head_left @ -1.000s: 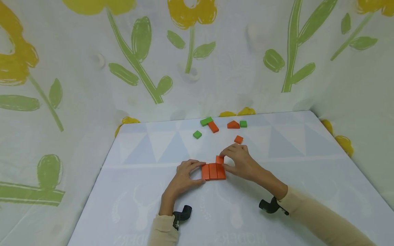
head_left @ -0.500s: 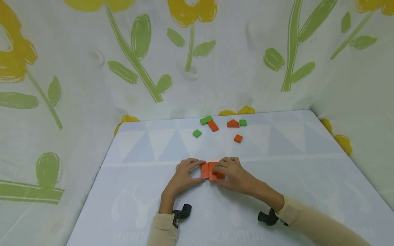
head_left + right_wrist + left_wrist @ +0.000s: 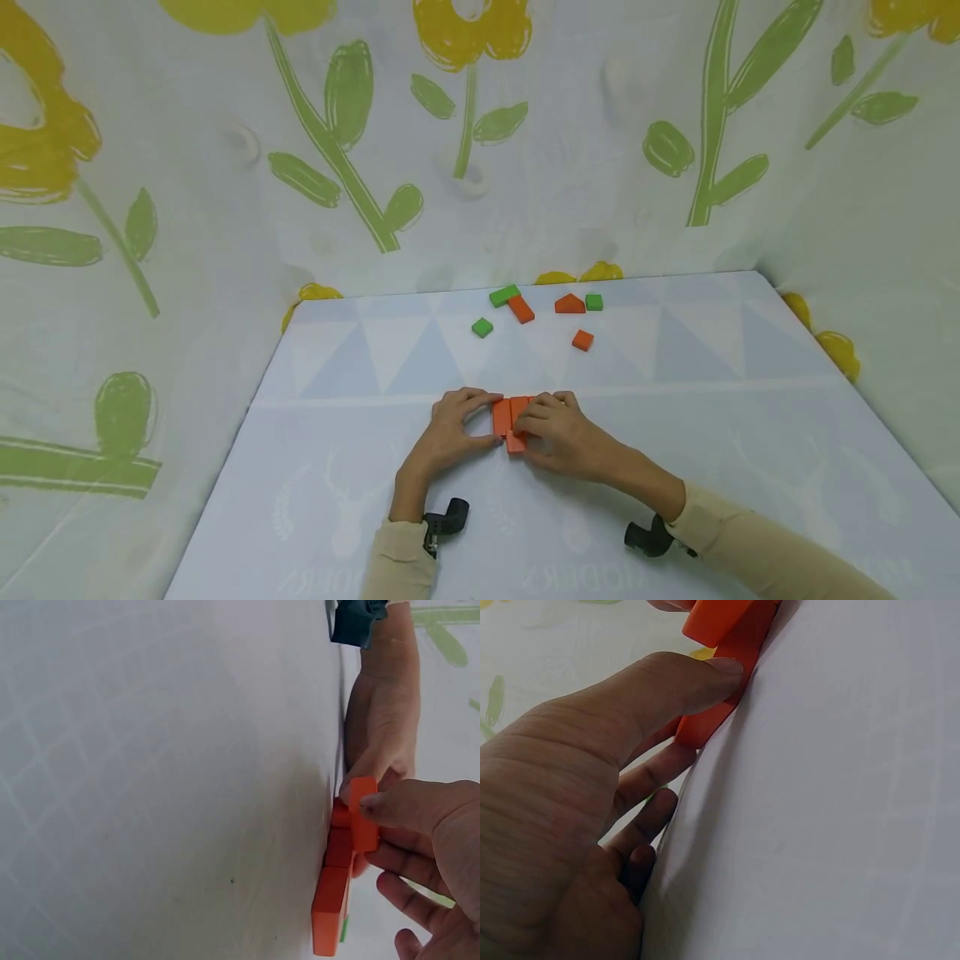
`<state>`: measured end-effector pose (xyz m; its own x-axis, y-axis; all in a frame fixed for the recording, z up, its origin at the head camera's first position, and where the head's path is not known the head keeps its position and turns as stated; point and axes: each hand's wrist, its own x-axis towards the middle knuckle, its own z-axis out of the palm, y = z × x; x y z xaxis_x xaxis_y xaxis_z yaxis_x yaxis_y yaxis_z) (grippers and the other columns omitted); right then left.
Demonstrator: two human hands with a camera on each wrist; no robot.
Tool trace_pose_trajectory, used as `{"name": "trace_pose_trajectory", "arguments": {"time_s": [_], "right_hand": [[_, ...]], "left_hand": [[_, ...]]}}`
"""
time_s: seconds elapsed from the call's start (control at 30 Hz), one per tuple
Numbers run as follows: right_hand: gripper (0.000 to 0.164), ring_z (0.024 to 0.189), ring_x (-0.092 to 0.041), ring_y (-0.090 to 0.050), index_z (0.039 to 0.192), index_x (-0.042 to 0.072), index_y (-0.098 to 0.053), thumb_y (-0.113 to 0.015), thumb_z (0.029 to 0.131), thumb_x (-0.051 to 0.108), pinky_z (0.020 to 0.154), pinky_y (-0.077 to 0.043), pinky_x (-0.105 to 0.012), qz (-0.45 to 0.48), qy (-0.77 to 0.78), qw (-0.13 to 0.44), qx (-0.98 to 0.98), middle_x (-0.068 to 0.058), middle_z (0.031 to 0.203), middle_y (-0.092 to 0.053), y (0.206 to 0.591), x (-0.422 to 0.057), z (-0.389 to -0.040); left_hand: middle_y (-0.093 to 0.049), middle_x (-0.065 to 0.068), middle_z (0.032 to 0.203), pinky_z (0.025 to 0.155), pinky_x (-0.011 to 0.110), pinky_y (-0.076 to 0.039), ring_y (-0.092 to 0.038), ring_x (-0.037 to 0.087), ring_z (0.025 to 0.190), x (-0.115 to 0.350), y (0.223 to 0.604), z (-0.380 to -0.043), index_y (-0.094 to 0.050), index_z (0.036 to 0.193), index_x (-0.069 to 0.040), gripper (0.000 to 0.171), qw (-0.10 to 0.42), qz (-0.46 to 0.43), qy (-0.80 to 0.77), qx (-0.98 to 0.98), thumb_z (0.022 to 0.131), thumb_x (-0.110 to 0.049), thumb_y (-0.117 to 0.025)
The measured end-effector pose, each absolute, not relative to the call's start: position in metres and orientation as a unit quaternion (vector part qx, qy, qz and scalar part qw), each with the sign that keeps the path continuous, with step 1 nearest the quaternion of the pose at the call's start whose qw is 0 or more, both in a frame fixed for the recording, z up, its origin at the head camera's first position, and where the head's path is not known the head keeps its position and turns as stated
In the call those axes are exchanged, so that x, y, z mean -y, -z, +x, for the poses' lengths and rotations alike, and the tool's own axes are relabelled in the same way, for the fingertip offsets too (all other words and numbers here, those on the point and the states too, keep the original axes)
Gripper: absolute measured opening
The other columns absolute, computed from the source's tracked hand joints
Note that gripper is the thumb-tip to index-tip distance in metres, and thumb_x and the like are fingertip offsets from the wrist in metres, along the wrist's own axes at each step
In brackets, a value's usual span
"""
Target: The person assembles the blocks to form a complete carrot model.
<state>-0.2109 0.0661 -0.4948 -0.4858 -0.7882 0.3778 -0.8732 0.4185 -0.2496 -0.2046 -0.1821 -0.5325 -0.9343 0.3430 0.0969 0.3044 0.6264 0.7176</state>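
Note:
A row of orange rectangular blocks (image 3: 501, 417) lies side by side on the table in the head view. My left hand (image 3: 448, 432) holds the leftmost block, thumb at its near end and a fingertip at its far end. In the left wrist view that thumb (image 3: 682, 686) presses against the orange side. My right hand (image 3: 567, 437) pinches a small orange block (image 3: 365, 814) between thumb and fingers, raised against the near side of the row. In the head view this hand covers the row's right part.
Farther back lie a green block (image 3: 482, 327), a long green block (image 3: 504, 295) touching an orange block (image 3: 521, 309), an orange triangular block (image 3: 570, 304) beside a green cube (image 3: 594, 302), and a small orange block (image 3: 582, 340). A flowered cloth wall (image 3: 570, 192) stands behind the table.
My right hand has carried the small orange block from the row's far right corner across the row to its near side. The left hand has stayed at the row's left end.

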Motion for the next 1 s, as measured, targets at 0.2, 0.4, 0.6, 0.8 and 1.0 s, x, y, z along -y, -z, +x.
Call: {"name": "trace_pose_trajectory", "arguments": {"time_s": [0.2,0.4,0.6,0.8,1.0], "right_hand": [[0.029,0.103,-0.015,-0.055,0.103,0.016,-0.072,-0.086,0.078,0.018,0.087,-0.039,-0.045,0.51,-0.213,0.104,0.827,0.006,0.1,-0.066,0.497,-0.067,-0.21],[0.028,0.106,-0.015,-0.055,0.102,0.016,-0.071,-0.085,0.078,0.018,0.087,-0.039,-0.044,0.516,-0.215,0.11,0.822,0.006,0.101,-0.064,0.504,-0.067,-0.211],[0.028,0.107,-0.016,-0.053,0.104,0.016,-0.072,-0.085,0.079,0.02,0.086,-0.039,-0.042,0.511,-0.203,0.11,0.828,0.005,0.104,-0.063,0.508,-0.066,-0.21],[0.029,0.109,-0.017,-0.053,0.105,0.016,-0.072,-0.085,0.079,0.022,0.085,-0.039,-0.041,0.503,-0.197,0.105,0.835,0.005,0.106,-0.063,0.504,-0.068,-0.21],[0.027,0.111,-0.019,-0.053,0.107,0.014,-0.073,-0.082,0.082,0.021,0.089,-0.038,-0.044,0.431,-0.213,0.078,0.874,0.003,0.11,-0.065,0.486,-0.076,-0.229]], "left_hand": [[-0.055,-0.007,0.133,0.107,0.05,-0.025,-0.042,0.02,0.125,0.182,0.533,-0.205,-0.061,0.137,-0.027,0.057,0.024,0.179,-0.392,-0.902,0.084,-0.035,-0.08],[-0.055,-0.006,0.133,0.105,0.049,-0.026,-0.042,0.02,0.126,0.182,0.532,-0.204,-0.062,0.137,-0.027,0.057,0.021,0.18,-0.392,-0.902,0.084,-0.035,-0.081],[-0.055,-0.006,0.133,0.106,0.049,-0.026,-0.042,0.02,0.126,0.182,0.532,-0.204,-0.062,0.137,-0.027,0.057,0.024,0.175,-0.387,-0.905,0.084,-0.035,-0.08],[-0.055,-0.006,0.132,0.105,0.05,-0.027,-0.042,0.02,0.126,0.182,0.533,-0.204,-0.062,0.137,-0.027,0.057,0.024,0.176,-0.387,-0.905,0.084,-0.035,-0.081],[-0.055,-0.006,0.133,0.105,0.049,-0.027,-0.042,0.02,0.126,0.182,0.532,-0.204,-0.062,0.137,-0.027,0.057,0.027,0.175,-0.389,-0.904,0.084,-0.038,-0.08]]}}
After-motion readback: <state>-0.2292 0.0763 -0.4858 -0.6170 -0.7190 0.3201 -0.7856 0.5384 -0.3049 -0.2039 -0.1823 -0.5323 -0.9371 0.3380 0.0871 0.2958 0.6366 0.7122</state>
